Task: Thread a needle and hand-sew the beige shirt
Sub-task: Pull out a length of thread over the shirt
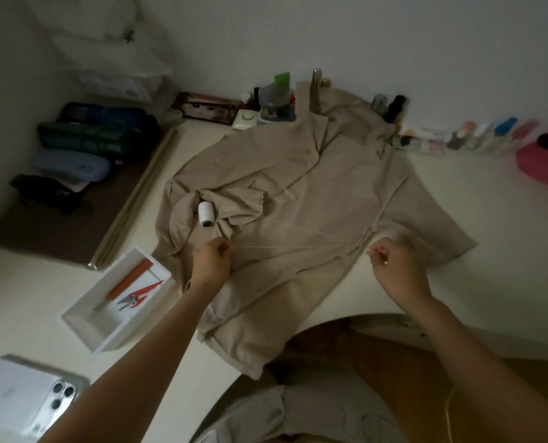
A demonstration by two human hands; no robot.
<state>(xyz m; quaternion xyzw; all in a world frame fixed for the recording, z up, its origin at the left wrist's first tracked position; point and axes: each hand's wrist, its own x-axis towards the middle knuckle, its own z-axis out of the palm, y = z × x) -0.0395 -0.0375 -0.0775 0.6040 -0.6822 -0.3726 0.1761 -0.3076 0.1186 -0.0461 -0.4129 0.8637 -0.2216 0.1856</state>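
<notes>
The beige shirt (298,193) lies spread on the pale table (458,251), its hem hanging over the front edge. A white thread spool (205,213) rests on the shirt's bunched left sleeve. A thin white thread (298,245) stretches across the shirt between my hands. My left hand (211,262) pinches one end just below the spool. My right hand (394,266) pinches the other end at the shirt's right side, with what looks like a small needle at its fingertips.
A white tray (84,314) at front left holds red thread snips (138,295) and an orange-handled tool (128,279). A phone (26,394) lies at the bottom left corner. Bottles and small containers (275,100) line the back wall. A pink object (544,164) sits far right.
</notes>
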